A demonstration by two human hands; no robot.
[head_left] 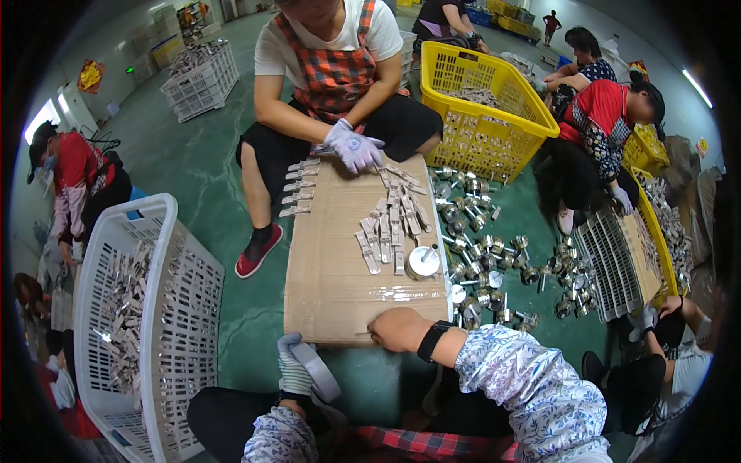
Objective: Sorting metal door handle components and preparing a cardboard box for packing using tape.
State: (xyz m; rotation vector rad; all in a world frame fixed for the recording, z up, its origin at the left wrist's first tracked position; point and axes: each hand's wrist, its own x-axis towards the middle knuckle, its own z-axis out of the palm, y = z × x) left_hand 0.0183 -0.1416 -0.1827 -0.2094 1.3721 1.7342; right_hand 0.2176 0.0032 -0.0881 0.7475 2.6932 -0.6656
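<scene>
The left hand [293,369], in a striped glove, is closed around one side of a grey ring, seemingly a roll of tape [320,373], just off the near edge of the cardboard-topped surface [328,262]. The roll looks light and fairly stiff, smooth on its outer face and unlikely to break; a grip across its rim, thumb on one side and fingers on the other, should suit it. The bare right hand [397,329], to the right of the left hand, rests curled on the cardboard's near edge; its fingertips are turned under, so I cannot tell whether they pinch anything. Ahead of the right hand stands a round metal piece [423,262], probably heavy for its size and slick, with flat metal clips [394,216] heaped beyond it. Farther ahead, a gloved hand [355,147] of a seated co-worker [332,69] reaches over the far end. Left of the left hand is a white crate [184,332] of metal parts; right of the right hand, stemmed metal pieces [486,266] lie on the green floor [251,324], with a yellow crate [502,143] beyond.
</scene>
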